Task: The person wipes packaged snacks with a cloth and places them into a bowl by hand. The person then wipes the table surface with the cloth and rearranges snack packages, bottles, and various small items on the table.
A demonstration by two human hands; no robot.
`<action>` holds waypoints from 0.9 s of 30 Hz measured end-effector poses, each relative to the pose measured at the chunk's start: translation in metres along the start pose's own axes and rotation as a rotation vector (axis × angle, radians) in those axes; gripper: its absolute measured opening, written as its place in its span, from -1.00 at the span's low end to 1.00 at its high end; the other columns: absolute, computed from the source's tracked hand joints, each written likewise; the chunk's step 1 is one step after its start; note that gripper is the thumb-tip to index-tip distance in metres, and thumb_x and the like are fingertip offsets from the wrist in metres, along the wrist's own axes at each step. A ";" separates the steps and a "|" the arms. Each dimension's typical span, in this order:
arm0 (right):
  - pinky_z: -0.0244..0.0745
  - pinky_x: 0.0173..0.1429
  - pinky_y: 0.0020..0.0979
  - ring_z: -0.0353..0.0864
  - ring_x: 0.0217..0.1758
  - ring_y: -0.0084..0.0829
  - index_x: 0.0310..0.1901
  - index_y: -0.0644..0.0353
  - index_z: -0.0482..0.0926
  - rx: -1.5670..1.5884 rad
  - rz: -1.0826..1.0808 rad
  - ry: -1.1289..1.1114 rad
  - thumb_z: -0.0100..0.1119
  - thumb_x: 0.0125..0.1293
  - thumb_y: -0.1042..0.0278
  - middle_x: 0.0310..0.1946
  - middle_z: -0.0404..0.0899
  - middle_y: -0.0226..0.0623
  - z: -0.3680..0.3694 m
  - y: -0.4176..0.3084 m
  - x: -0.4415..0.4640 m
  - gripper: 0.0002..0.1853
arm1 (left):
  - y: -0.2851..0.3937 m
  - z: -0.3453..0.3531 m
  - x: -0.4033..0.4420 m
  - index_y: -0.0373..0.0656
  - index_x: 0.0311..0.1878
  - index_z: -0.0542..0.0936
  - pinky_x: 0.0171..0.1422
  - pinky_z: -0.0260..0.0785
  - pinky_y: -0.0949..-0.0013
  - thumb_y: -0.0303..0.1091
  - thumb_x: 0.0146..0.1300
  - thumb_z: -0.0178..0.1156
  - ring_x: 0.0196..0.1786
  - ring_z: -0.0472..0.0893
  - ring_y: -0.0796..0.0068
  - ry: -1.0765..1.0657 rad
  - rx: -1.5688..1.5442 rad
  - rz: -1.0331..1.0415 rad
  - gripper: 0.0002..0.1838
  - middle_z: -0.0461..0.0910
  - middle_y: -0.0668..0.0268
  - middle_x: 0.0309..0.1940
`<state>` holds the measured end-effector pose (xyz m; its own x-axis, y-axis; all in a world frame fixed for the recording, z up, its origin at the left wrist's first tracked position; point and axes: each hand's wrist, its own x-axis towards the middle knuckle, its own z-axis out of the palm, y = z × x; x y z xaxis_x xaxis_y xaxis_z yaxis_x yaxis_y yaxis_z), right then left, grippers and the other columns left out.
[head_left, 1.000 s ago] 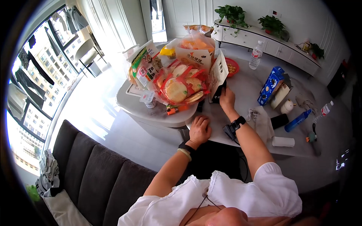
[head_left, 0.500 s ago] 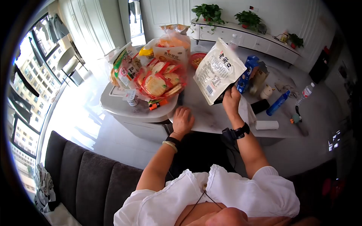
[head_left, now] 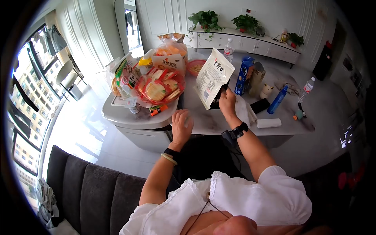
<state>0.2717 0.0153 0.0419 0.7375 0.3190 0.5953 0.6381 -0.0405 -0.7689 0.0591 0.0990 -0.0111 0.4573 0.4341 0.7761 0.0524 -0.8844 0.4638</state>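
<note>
My right hand (head_left: 227,104) grips the lower right corner of a cream-coloured snack bag (head_left: 213,78) with dark Chinese lettering and a black edge. The bag is held tilted above the marble-patterned table (head_left: 203,123). My left hand (head_left: 182,126) is by the table's front edge, its fingers loosely apart and a little blurred, with nothing in them. Left of the bag, a red plastic bag of round crackers (head_left: 154,91) lies nearest to my left hand, with an orange-and-black item (head_left: 159,111) and a small white cup (head_left: 132,105) before it.
More snack packages (head_left: 127,74) are piled behind the crackers, beside a red bowl (head_left: 196,67). To the right stand a blue box (head_left: 244,74), a white figurine (head_left: 266,91), a blue spray bottle (head_left: 278,100) and a water bottle (head_left: 307,87). A white tissue pack (head_left: 269,123) lies near the front edge.
The snack bag has turned and is seen more from the side, and it sits slightly lower. My left hand has lifted from resting on the table edge. The whole view has shifted slightly.
</note>
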 end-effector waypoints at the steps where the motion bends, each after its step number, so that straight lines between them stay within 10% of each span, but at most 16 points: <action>1: 0.46 -0.10 -0.05 0.61 -0.17 0.19 -0.11 0.38 0.56 0.026 -0.004 0.003 -0.04 0.39 0.48 -0.31 0.62 0.18 0.000 -0.008 -0.001 -0.80 | 0.008 -0.006 0.004 -0.22 0.11 0.53 0.31 0.35 0.07 -0.44 0.18 0.31 0.23 0.48 0.03 -0.011 -0.051 -0.022 -0.60 0.55 0.13 0.12; 5: 0.48 -0.11 -0.21 0.67 -0.20 0.03 -0.05 0.37 0.58 0.071 -0.052 -0.019 -0.02 0.44 0.48 -0.30 0.65 0.12 -0.013 -0.045 -0.005 -0.79 | 0.038 -0.024 0.024 -0.28 0.30 0.42 0.29 0.45 0.25 -0.30 0.35 0.31 0.27 0.51 0.37 -0.111 -0.649 -0.471 -0.48 0.49 0.20 0.22; 8: 0.48 -0.07 -0.39 0.64 -0.18 -0.43 -0.06 0.43 0.56 0.318 -0.081 -0.098 -0.09 0.47 0.54 -0.24 0.70 -0.16 -0.034 -0.082 -0.005 -0.78 | 0.049 -0.044 0.046 -0.30 0.38 0.31 0.32 0.44 0.15 -0.22 0.46 0.17 0.31 0.50 0.25 -0.115 -0.961 -0.621 -0.45 0.43 0.10 0.31; 11: 0.48 -0.04 -0.43 0.64 -0.16 -0.46 -0.05 0.44 0.56 0.379 -0.069 -0.271 -0.06 0.47 0.51 -0.22 0.71 -0.16 -0.047 -0.117 -0.008 -0.78 | 0.064 -0.070 0.062 -0.32 0.40 0.27 0.29 0.48 0.08 -0.16 0.52 0.05 0.28 0.53 0.19 -0.120 -1.290 -0.667 -0.45 0.44 0.06 0.30; 18: 0.49 -0.01 -0.41 0.65 -0.16 -0.45 -0.02 0.40 0.58 0.584 -0.227 -0.640 -0.04 0.42 0.53 -0.23 0.72 -0.13 0.029 -0.190 -0.025 -0.77 | 0.037 -0.154 0.060 -0.33 0.30 0.36 0.15 0.61 0.12 -0.19 0.49 0.10 0.13 0.64 0.26 0.182 -1.194 -0.690 -0.52 0.57 0.14 0.14; 22: 0.49 0.08 -0.31 0.68 -0.04 -0.08 0.09 0.39 0.49 0.567 -0.389 -0.759 -0.03 0.35 0.49 -0.15 0.66 0.08 0.104 -0.244 -0.030 -0.69 | -0.014 -0.207 0.055 -0.30 0.25 0.40 0.10 0.64 0.14 -0.25 0.47 0.14 0.07 0.67 0.26 0.389 -1.150 -0.692 -0.58 0.59 0.13 0.10; 27: 0.47 0.11 -0.49 0.61 0.06 -0.46 0.15 0.35 0.49 0.591 -0.151 -0.911 0.15 0.25 0.49 -0.03 0.66 -0.18 0.181 -0.279 -0.032 -0.59 | -0.113 -0.260 0.054 -0.28 0.18 0.43 -0.02 0.68 0.17 -0.29 0.45 0.17 -0.02 0.70 0.25 0.514 -0.934 -0.746 -0.64 0.62 0.13 0.02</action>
<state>0.0298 0.1873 0.1951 0.0652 0.8726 0.4841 0.3225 0.4406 -0.8378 -0.1529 0.2667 0.0893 0.1850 0.9660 0.1807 -0.5842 -0.0398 0.8107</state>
